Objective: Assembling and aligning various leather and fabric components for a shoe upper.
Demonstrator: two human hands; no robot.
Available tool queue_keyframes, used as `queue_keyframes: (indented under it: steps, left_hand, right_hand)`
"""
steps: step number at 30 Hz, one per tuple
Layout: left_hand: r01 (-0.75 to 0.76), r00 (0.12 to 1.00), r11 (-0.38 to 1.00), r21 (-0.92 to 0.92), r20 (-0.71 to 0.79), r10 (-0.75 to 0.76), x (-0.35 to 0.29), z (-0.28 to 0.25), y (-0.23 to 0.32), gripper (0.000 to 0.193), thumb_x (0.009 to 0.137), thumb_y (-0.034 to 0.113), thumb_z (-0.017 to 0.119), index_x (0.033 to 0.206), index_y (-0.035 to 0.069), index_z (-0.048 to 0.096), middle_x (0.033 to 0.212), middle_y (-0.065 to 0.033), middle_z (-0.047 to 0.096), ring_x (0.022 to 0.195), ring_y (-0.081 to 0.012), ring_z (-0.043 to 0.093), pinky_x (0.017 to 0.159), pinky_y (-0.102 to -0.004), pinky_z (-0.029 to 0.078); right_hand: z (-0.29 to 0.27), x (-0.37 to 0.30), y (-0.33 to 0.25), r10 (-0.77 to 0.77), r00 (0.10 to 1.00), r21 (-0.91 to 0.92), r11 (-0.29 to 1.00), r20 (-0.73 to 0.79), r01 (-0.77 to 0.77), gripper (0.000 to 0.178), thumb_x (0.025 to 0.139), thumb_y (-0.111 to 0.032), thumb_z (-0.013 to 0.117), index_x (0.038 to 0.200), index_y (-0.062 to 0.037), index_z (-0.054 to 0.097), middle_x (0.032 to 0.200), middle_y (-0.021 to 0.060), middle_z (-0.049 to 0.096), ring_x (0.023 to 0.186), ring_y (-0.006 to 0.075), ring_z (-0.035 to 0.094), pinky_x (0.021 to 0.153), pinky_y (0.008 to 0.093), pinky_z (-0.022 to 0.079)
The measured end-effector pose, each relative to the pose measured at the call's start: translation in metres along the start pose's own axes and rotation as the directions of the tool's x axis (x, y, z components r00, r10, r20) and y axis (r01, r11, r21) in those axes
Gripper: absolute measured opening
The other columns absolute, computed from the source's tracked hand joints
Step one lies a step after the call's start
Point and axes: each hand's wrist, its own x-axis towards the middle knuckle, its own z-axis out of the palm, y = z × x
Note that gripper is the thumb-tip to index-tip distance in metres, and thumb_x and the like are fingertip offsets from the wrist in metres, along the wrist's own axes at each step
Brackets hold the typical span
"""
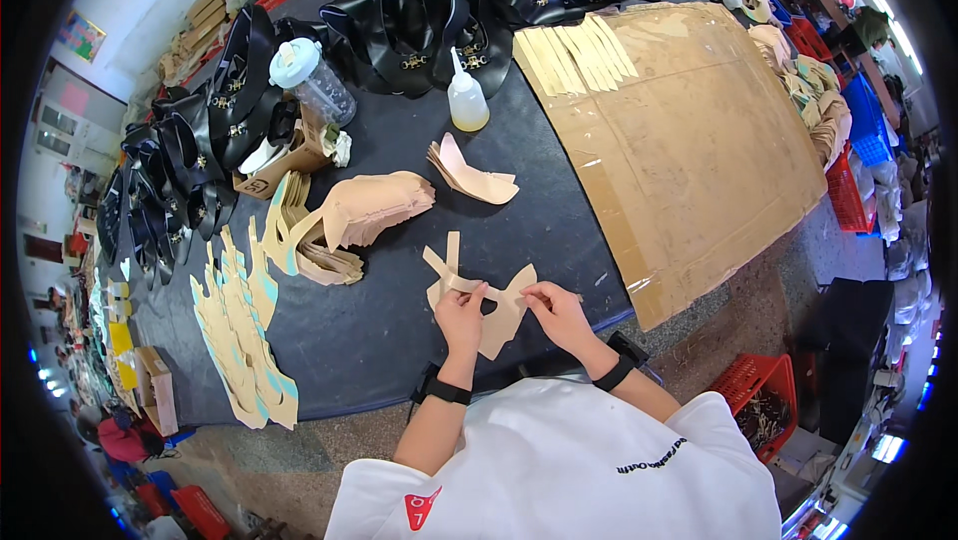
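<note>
Far left of your hands, beyond the left one: black strapped pieces (185, 156) with gold-tone hardware, heaped at the table edge. Nearer, left of your left hand: flat beige panels (239, 340) with teal edges, overlapped in a fan on the dark table (369, 350). Ahead-left: small open carton (284, 166), then clear jar (324, 91) with pale blue lid, tilted in view. Closer to your left hand, ahead-left: thick stack of pinkish-beige pieces (377, 203).

Your left hand (460, 315): thumb and fingertips pinching the left part of the beige cut-out piece (504, 320), by its narrow strips. Straight ahead of that hand, further off: squeeze bottle (467, 106), upright, some yellowish liquid low in it; small loose stack of curved pieces (474, 176) between. Cut-out piece spans the gap between your hands, just over the near table edge. Your right hand (559, 312): thumb and finger pinching its right edge.

Ahead-right: cream strips (579, 56) in a row on a big cardboard sheet (699, 161). Right of your right hand, low: red basket (758, 390).
</note>
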Motion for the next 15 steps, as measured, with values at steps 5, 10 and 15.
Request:
queue_keyframes:
  steps: [5,10,15]
  left_hand:
    - [-0.023,0.998,1.000,-0.003,-0.050,0.023,-0.0054,0.0042,0.0000,0.015,0.081,0.008,0.069,0.091,-0.004,0.068,0.075,-0.0069,0.067,0.061,-0.0086,0.061,0.050,-0.0211,0.044]
    - [-0.017,0.999,0.999,-0.040,-0.046,0.015,-0.0060,0.0056,-0.0055,0.014,0.082,0.006,0.068,0.092,-0.005,0.068,0.078,-0.0078,0.068,0.068,-0.0100,0.063,0.061,-0.0220,0.048]
    - [-0.013,0.999,0.999,-0.031,-0.048,0.012,-0.0086,0.0071,-0.0032,0.015,0.082,0.005,0.068,0.092,-0.005,0.068,0.079,-0.0078,0.068,0.070,-0.0101,0.063,0.064,-0.0222,0.048]
  right_hand:
    - [-0.0008,-0.0009,-0.0021,-0.012,0.999,-0.045,0.999,0.032,0.014,0.014,0.091,-0.008,0.056,0.100,-0.0005,0.063,0.084,0.0060,0.065,0.071,0.0095,0.060,0.066,0.0231,0.047]
    - [-0.0004,-0.0012,-0.0029,-0.019,0.999,-0.050,0.999,0.035,0.020,0.013,0.090,-0.007,0.056,0.100,0.0000,0.063,0.086,0.0072,0.064,0.072,0.0108,0.060,0.066,0.0236,0.047]
    - [-0.0002,-0.0018,-0.0042,-0.037,0.999,-0.053,0.998,0.029,0.038,0.013,0.090,-0.005,0.055,0.099,0.0006,0.062,0.088,0.0089,0.063,0.073,0.0128,0.061,0.066,0.0243,0.047]
